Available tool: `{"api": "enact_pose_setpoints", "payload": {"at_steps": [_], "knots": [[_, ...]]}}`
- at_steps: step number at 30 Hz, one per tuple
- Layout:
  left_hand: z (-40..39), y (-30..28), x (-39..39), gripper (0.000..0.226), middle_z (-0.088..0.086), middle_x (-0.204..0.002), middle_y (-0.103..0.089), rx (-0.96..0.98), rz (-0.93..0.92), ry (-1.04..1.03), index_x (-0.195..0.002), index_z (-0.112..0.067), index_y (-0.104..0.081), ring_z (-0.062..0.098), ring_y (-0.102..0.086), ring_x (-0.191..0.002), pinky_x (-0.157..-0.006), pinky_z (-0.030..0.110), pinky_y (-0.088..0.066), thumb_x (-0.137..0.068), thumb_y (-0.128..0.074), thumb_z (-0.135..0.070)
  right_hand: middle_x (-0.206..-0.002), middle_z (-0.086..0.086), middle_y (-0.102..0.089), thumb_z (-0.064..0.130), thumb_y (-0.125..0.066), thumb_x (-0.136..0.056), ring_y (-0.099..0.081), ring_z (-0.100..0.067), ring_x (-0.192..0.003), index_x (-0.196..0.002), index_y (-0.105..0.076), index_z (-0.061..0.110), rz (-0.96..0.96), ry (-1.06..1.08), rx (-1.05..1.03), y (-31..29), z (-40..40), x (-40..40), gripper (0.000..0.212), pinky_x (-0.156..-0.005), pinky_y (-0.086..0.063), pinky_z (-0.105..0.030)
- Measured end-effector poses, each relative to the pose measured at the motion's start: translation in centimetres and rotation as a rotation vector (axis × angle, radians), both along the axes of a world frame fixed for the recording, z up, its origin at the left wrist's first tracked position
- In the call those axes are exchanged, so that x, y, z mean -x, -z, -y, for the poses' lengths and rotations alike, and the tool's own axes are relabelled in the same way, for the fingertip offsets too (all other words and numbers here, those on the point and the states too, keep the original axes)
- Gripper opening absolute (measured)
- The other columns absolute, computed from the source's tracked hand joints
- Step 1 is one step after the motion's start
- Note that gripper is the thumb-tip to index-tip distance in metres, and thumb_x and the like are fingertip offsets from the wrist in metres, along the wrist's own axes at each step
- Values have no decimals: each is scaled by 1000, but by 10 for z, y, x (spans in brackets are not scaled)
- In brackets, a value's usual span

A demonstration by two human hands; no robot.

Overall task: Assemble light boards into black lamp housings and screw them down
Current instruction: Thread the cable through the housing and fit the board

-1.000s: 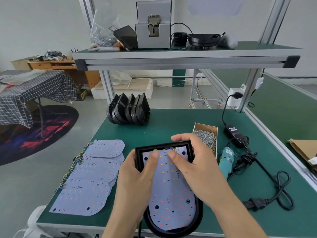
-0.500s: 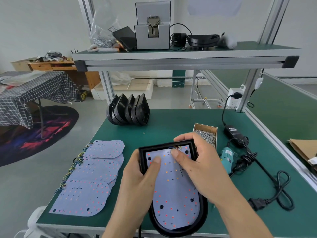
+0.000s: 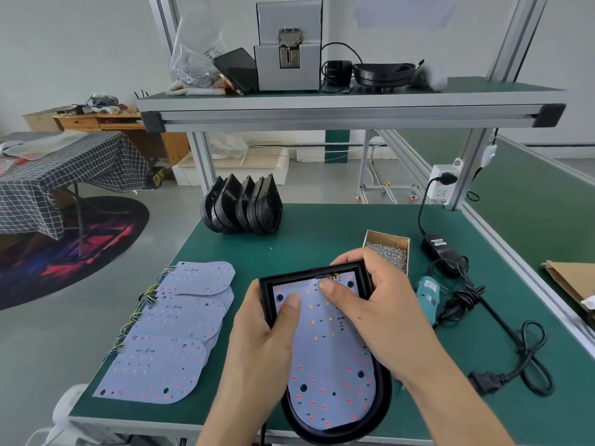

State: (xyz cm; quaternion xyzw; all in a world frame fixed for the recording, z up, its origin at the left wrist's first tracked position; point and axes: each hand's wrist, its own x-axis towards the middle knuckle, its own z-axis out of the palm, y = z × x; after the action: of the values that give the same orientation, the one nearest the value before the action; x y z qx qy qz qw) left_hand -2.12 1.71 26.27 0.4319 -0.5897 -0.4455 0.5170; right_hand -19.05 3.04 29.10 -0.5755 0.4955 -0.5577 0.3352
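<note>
Both hands gripped the black plastic lamp housing [image 3: 322, 333] near the green bench's [image 3: 322, 226] front edge: left hand [image 3: 264, 346] and right hand [image 3: 376, 313] pressed thumbs on the pale-blue LED light board [image 3: 331, 365], probably to seat it flat for screwing.
</note>
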Motion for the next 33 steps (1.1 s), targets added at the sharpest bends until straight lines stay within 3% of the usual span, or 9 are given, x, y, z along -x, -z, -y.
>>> {"api": "enact_pose_setpoints", "payload": {"at_steps": [4,8,10,13,15,19,25,29,33], "knots": [[0,-1,-1,24,-10,-119,-74,7,9,1,-120,-37,-66,17,-70,-114,-98,54,-53,-99,-54,-39,-83,3,-72,30,-80,-92,-68,-18,-74,-96,-67,38,-4,17,-2,0,1,-2,15,-64,-55,-25],[0,1,-2,23,-9,-117,-75,2,10,-15,-118,-36,-66,19,-70,-114,-98,56,-53,-99,-53,-37,-84,10,-72,33,-82,-89,-64,-3,-71,-97,-68,40,-27,57,-3,3,1,-3,18,-62,-49,-12],[0,2,-2,24,-8,-117,-75,-10,-1,-17,-118,-34,-66,19,-70,-113,-99,56,-53,-99,-53,-38,-101,20,-71,46,-81,-87,-64,8,-88,-111,-66,45,-72,68,-35,6,0,0,29,-76,-48,-9],[-1,1,-2,23,-7,-114,-76,-21,-21,-18,-115,-33,-66,19,-71,-110,-97,56,-54,-98,-52,-40,-117,22,-72,43,-79,-90,-68,5,-108,-122,-65,42,-33,36,-93,8,-3,3,35,-94,-54,-28],[-1,-1,0,23,-8,-115,-75,-9,-12,-13,-115,-33,-66,18,-71,-112,-98,55,-54,-99,-52,-40,-105,15,-77,31,-77,-94,-74,-5,-97,-108,-70,40,-37,35,-85,8,-4,2,18,-86,-59,-36],[-2,-1,3,24,-7,-112,-76,-15,-24,-7,-114,-35,-66,18,-73,-107,-92,54,-57,-93,-62,-46,-97,12,-79,24,-80,-92,-76,-8,-88,-100,-73,41,57,16,-59,8,-7,2,20,-71,-57,-19],[1,2,1,27,-7,-105,-78,-15,-62,-92,-107,-37,-68,20,-76,-98,-87,55,-60,-83,-72,-48,-94,13,-79,23,-78,-94,-75,-6,-86,-98,-73,35,23,26,-61,9,-3,-5,13,-69,-56,-17],[0,3,5,27,-3,-101,-79,-25,-100,-117,-105,-33,-70,24,-77,-93,-84,56,-61,-81,-76,-46,-96,11,-80,23,-73,-98,-76,-9,-89,-100,-74,29,8,21,-83,8,-2,-1,7,-77,-61,-28],[-1,2,10,27,-3,-104,-79,-18,-102,-117,-107,-32,-69,25,-77,-96,-85,56,-60,-84,-74,-45,-95,9,-80,22,-73,-98,-77,-9,-87,-98,-74,30,18,24,-78,8,-4,2,8,-72,-58,-20]]}}
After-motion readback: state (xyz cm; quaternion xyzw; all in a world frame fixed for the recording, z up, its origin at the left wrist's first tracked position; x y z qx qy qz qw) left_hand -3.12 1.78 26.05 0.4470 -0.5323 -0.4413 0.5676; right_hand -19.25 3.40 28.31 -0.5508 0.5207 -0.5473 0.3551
